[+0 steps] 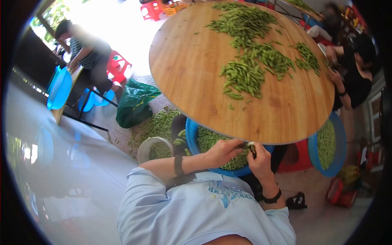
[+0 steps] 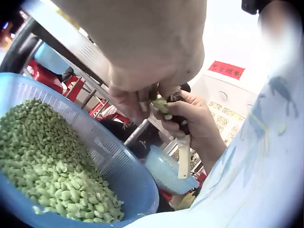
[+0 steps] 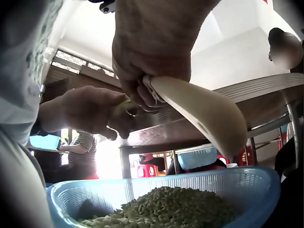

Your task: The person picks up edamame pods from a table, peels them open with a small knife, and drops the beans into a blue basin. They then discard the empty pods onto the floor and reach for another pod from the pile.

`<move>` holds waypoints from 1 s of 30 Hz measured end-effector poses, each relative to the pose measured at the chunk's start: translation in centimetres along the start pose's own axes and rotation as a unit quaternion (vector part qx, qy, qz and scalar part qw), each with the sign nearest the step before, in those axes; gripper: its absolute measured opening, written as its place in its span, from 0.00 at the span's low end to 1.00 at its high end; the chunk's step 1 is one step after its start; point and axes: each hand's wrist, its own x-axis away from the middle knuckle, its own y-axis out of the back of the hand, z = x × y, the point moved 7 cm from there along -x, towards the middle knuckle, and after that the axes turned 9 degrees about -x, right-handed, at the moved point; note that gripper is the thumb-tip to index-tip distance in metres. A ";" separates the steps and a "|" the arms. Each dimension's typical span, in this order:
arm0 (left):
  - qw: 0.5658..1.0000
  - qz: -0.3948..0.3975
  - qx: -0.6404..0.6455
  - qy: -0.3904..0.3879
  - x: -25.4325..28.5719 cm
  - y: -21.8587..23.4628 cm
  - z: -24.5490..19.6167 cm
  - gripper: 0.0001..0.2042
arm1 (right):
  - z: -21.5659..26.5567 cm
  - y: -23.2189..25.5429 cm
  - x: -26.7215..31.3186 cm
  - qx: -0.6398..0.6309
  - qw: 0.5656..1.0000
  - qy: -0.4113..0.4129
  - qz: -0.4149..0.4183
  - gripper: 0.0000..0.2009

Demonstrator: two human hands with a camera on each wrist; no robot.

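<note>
Both hands meet above the front of a blue basket [image 1: 192, 141] of shelled green beans [image 2: 71, 183], just below the table edge. My left hand [image 1: 222, 153] pinches a green bean pod [image 3: 124, 107]; its fingers are partly hidden behind the wrist in the left wrist view. My right hand [image 1: 259, 161] grips a tool with a smooth cream handle [image 3: 204, 111] that sticks out below the fist. The tool's working end is hidden among the fingers. Pale green bits [image 2: 161, 104] show between the two hands' fingertips.
A round wooden table [image 1: 188, 61] bears heaps of bean pods [image 1: 245, 77]. On the floor at left are a white bucket [image 1: 143, 153], loose pods and a green bag [image 1: 134, 106]. Another blue basket of beans [image 1: 312, 143] stands at right. People sit at left and right.
</note>
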 end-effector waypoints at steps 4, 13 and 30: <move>0.998 -0.001 0.045 0.043 0.7 1.5 -0.1 0.11 | 1.1 -0.9 -0.5 -0.012 1.000 0.015 -0.006 0.11; 0.921 -0.104 -0.377 0.011 -3.6 14.1 0.0 0.05 | 1.3 -2.4 -0.3 -0.050 0.991 0.075 0.095 0.11; 0.993 0.000 0.012 0.116 -9.5 7.0 3.0 0.10 | -3.0 -1.7 -2.4 -0.604 0.772 -0.194 -0.037 0.17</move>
